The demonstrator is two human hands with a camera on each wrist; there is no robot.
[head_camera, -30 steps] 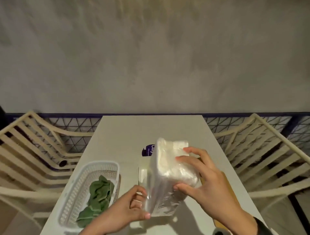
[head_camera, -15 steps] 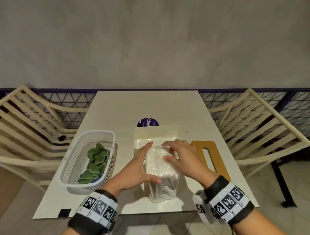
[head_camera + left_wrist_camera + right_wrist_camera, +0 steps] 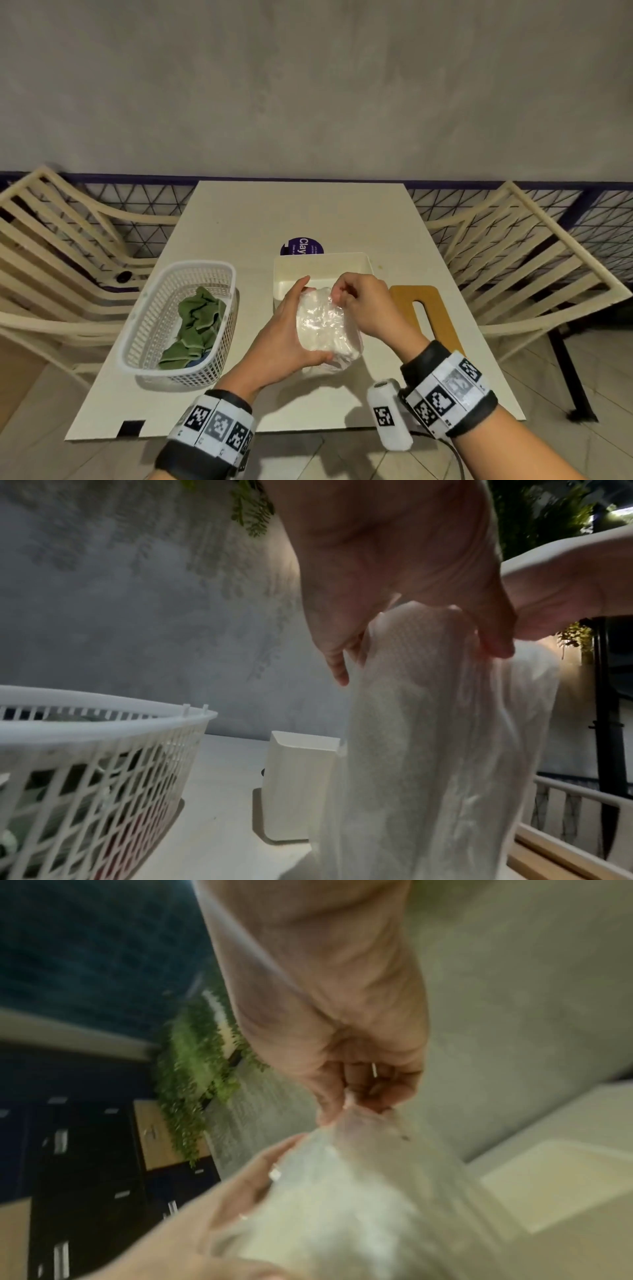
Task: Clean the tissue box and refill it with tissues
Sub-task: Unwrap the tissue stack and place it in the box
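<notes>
Plastic-wrapped tissue pack (image 3: 325,325) gripped by left hand (image 3: 287,339); right hand (image 3: 363,301) fingers pinching wrap.

Head view: high, facing forward and down over the whole worktop (image 3: 239,219). Left-wrist view: low, close, looking along the palm. Right-wrist view: close, rolled sideways, blurred. All three share the wrapped tissue pack (image 3: 325,329) and tissue box (image 3: 322,270).
</notes>
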